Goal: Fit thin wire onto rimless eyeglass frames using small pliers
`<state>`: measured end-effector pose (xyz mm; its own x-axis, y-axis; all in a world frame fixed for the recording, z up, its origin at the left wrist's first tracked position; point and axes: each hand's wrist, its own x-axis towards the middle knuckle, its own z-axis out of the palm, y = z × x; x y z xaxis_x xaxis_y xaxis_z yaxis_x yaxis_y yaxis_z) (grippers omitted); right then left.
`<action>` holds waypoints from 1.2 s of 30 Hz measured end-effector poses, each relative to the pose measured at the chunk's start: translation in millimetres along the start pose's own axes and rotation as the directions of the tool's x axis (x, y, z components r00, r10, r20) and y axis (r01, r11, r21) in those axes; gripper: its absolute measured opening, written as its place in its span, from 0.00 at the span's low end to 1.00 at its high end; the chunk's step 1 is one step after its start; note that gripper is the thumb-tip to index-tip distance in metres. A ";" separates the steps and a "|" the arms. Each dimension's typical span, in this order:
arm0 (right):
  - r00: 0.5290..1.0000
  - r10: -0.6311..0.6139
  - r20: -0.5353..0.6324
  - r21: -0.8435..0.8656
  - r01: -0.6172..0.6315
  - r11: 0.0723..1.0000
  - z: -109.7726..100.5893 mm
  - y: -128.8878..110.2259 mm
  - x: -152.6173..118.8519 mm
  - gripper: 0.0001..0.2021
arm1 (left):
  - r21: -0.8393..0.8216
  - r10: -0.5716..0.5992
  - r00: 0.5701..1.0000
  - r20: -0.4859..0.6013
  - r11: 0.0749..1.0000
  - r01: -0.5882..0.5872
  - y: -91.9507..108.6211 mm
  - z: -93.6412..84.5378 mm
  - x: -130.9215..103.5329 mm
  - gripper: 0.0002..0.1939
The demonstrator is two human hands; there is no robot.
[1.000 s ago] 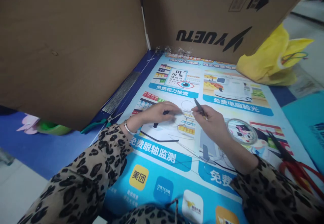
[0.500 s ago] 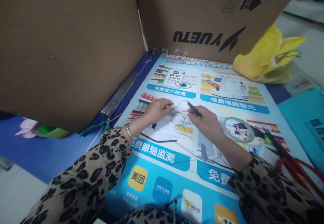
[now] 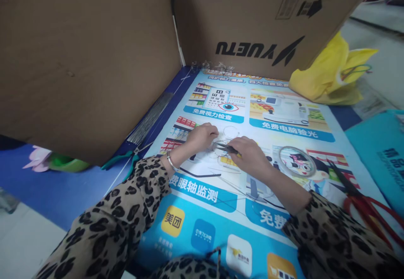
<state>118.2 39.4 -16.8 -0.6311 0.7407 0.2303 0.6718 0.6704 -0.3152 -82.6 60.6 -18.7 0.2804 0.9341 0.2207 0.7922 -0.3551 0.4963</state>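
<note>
My left hand [image 3: 202,137] is closed in a pinch on thin wire, wearing a silver bangle at the wrist. The thin wire [image 3: 232,131] is bent into several round loops that lie over the printed sheet. In my right hand [image 3: 252,155] is a small pair of dark needle-nose pliers [image 3: 227,147]. Their jaws point left and lie at the wire close to my left fingertips; whether they grip it I cannot tell. Long loose wire ends trail towards me below both hands.
Cardboard panels [image 3: 88,60] stand at the left and back. A bundle of straight wires [image 3: 150,119] and green-handled pliers [image 3: 129,161] lie left. On the right are a tape roll [image 3: 282,161], red-handled scissors [image 3: 356,203], a yellow bag [image 3: 328,77] and a turquoise packet [image 3: 375,144].
My right hand has lowered and turned the pliers, so the jaws now point left to the wire by my left fingers. My left hand has shifted slightly right.
</note>
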 end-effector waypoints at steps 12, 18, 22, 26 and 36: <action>0.847 0.182 -0.500 0.295 -0.031 0.955 -6.7 0.4 -3.8 0.05 | -0.174 -0.125 0.989 -0.081 0.979 0.110 -7.5 -17.6 2.6 0.07; 0.761 0.469 -0.448 0.545 -0.184 0.818 -15.7 -4.8 -9.0 0.09 | -0.133 -0.254 0.953 -0.166 0.963 0.233 -16.5 -14.2 3.4 0.10; 0.723 0.546 -0.422 0.654 -0.174 0.736 -13.2 -0.6 -5.7 0.10 | 0.011 -0.083 0.965 -0.248 0.996 0.089 -13.0 -14.7 0.2 0.15; 0.657 0.631 -0.412 0.800 -0.070 0.596 -21.3 -0.2 0.4 0.09 | 0.107 0.136 0.988 -0.068 0.986 -0.128 -0.7 -17.9 -5.0 0.22; 0.689 0.591 -0.419 0.833 0.031 0.553 -78.4 -16.9 0.3 0.03 | 0.198 0.194 0.947 0.255 0.948 -0.248 3.4 -4.7 -10.2 0.24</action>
<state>137.1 31.8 60.7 0.1247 0.9255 0.3576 0.0291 0.3569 -0.9337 -85.3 49.7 -15.4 0.5577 0.8250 0.0914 0.7893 -0.5611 0.2494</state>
